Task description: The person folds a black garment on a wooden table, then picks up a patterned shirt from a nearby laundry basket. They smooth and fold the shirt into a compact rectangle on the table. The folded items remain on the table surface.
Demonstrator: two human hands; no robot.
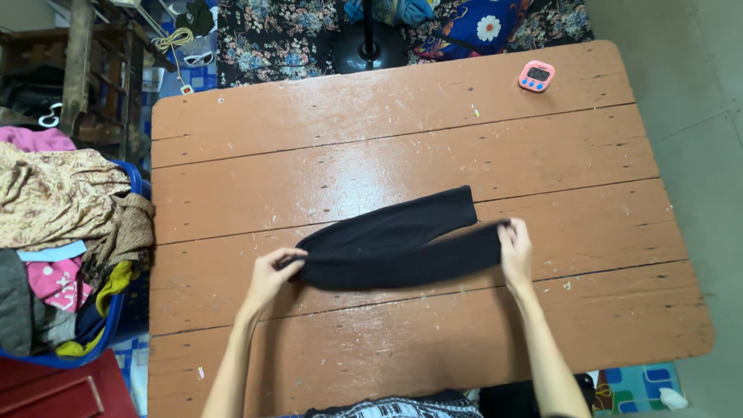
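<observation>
Table (402, 147): worn red-brown planks filling mid-frame, paint chipped.
Basket (116, 310): blue, at left edge, heaped with mixed clothes; well apart from hands.
Cloth (395, 244): black, folded into two long bands, lying flat on table at centre; likely soft, light, limp, not slippery; best taken at both ends, as now.
Left hand (272, 272): fingers curled shut on cloth's left end.
Right hand (515, 249): fingers pressed over and pinching cloth's right end.
Lamp base (370, 48): dark, round, top centre, beyond table edge.
Timer (536, 76): pink, small, upper right of table, far from cloth.
In the way: nothing near cloth.
</observation>
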